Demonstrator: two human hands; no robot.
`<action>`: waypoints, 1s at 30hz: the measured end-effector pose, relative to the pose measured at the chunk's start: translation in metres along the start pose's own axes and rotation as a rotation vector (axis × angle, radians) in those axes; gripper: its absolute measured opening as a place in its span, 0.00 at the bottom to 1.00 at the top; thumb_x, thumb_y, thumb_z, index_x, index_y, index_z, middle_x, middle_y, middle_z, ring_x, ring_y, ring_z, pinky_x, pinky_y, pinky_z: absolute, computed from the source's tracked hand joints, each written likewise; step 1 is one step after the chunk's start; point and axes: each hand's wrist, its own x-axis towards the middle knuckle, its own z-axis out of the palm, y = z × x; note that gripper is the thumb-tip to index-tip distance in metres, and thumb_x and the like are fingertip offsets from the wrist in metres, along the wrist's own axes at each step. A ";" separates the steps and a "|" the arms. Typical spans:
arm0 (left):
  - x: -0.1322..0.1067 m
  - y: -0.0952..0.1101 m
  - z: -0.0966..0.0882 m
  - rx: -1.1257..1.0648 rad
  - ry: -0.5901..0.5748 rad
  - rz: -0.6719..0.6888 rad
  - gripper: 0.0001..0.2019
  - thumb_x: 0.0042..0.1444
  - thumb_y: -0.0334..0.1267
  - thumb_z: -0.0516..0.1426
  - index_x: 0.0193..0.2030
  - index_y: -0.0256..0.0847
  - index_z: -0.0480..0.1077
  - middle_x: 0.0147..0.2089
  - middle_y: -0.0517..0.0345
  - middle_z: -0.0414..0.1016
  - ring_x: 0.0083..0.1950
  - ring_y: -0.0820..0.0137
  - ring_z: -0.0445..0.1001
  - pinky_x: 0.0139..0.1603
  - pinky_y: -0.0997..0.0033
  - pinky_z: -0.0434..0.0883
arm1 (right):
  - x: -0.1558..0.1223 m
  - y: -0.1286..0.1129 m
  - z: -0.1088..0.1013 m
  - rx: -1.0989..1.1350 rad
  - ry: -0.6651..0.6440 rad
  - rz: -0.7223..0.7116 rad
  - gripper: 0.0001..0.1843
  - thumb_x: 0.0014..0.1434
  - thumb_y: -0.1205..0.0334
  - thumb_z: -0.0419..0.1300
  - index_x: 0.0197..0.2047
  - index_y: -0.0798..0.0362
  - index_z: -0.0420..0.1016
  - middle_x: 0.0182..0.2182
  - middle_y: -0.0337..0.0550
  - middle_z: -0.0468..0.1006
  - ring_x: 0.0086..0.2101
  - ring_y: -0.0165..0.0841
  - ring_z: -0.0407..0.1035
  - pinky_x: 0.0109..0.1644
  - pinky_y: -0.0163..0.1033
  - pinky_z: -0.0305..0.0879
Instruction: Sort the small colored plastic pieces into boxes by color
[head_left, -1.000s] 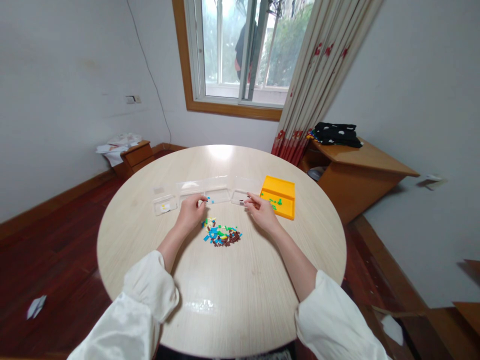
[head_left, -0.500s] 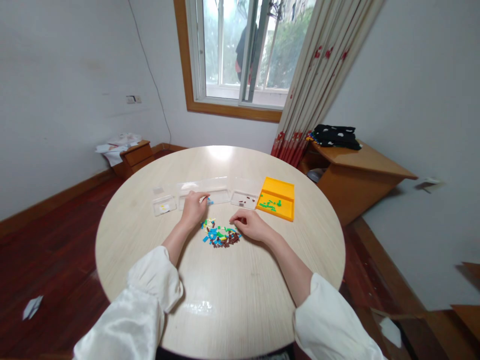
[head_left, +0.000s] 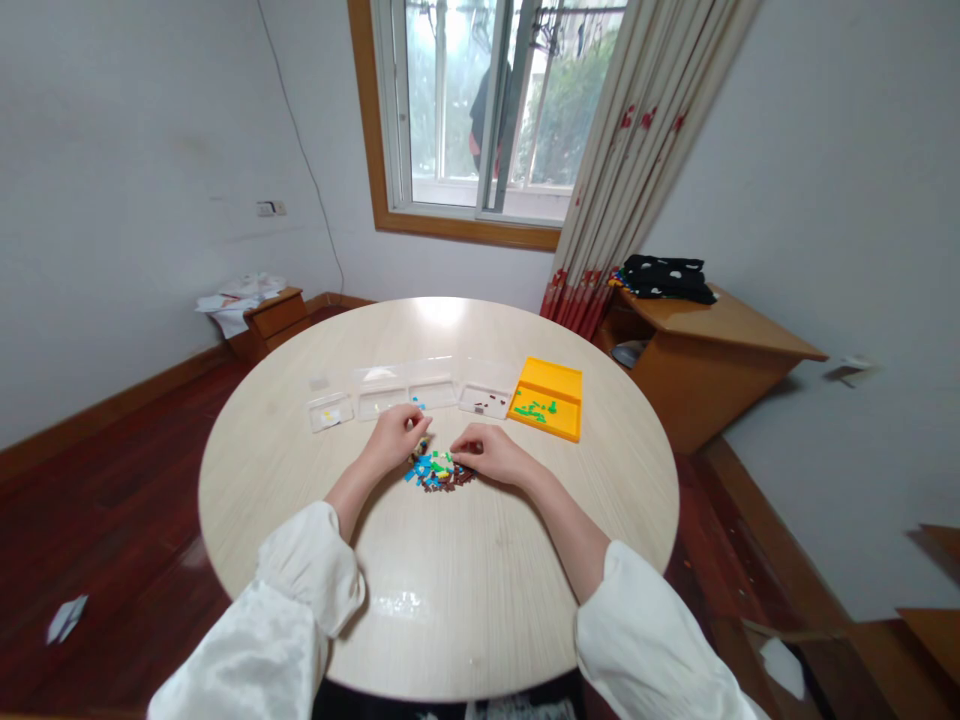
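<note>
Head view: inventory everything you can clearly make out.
table: one, pale, centre
clear boxes: four, transparent, on table
yellow box: one, yellow, beside clear boxes
small pieces: many, blue, brown, green, yellow, on table and in boxes
window: one, brown-framed, top centre
curtain: one, cream and red, beside window
desk: one, brown, right
cloth: one, black and white, on desk
cabinet: one, brown, left
papers: several, white, on cabinet
left hand: one, white-sleeved, at pieces' left
right hand: one, white-sleeved, at pieces' right
</note>
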 end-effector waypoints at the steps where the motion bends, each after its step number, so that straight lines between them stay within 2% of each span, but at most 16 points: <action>1: -0.001 0.001 0.001 -0.009 -0.017 0.008 0.10 0.52 0.38 0.53 0.22 0.39 0.66 0.23 0.61 0.67 0.29 0.71 0.65 0.34 0.71 0.63 | 0.000 0.000 0.002 0.011 -0.004 0.010 0.06 0.50 0.67 0.60 0.31 0.58 0.79 0.27 0.42 0.76 0.27 0.28 0.68 0.32 0.33 0.64; 8: -0.007 0.001 0.007 -0.049 -0.089 0.101 0.05 0.50 0.32 0.56 0.26 0.37 0.72 0.30 0.55 0.70 0.36 0.68 0.69 0.40 0.68 0.65 | -0.003 -0.004 0.006 0.140 -0.037 0.100 0.05 0.50 0.71 0.58 0.26 0.57 0.74 0.21 0.38 0.75 0.22 0.27 0.70 0.26 0.31 0.66; 15: -0.009 0.002 0.007 -0.102 -0.167 0.129 0.04 0.48 0.32 0.58 0.26 0.37 0.74 0.31 0.56 0.69 0.36 0.69 0.68 0.42 0.67 0.66 | -0.003 0.001 0.011 0.221 -0.061 0.138 0.04 0.52 0.70 0.57 0.28 0.56 0.71 0.20 0.38 0.74 0.22 0.28 0.72 0.25 0.31 0.66; 18: -0.010 0.002 0.007 -0.113 -0.185 0.134 0.04 0.48 0.33 0.58 0.26 0.37 0.74 0.31 0.55 0.69 0.37 0.68 0.68 0.43 0.66 0.66 | -0.004 0.000 0.011 0.187 -0.031 0.108 0.03 0.51 0.70 0.58 0.27 0.56 0.72 0.20 0.38 0.75 0.22 0.28 0.71 0.26 0.31 0.65; 23: -0.013 0.001 0.011 -0.117 -0.190 0.128 0.05 0.49 0.33 0.57 0.27 0.38 0.74 0.32 0.54 0.70 0.37 0.68 0.68 0.42 0.67 0.66 | -0.004 -0.005 0.008 0.110 -0.022 0.079 0.05 0.50 0.72 0.57 0.26 0.56 0.73 0.20 0.38 0.74 0.22 0.26 0.69 0.25 0.28 0.63; 30: -0.015 0.004 0.012 -0.120 -0.129 0.104 0.07 0.51 0.33 0.55 0.26 0.37 0.73 0.31 0.56 0.68 0.36 0.69 0.67 0.41 0.68 0.65 | -0.002 -0.002 0.013 0.293 -0.035 0.174 0.04 0.52 0.67 0.56 0.29 0.57 0.71 0.21 0.38 0.73 0.22 0.27 0.70 0.25 0.31 0.66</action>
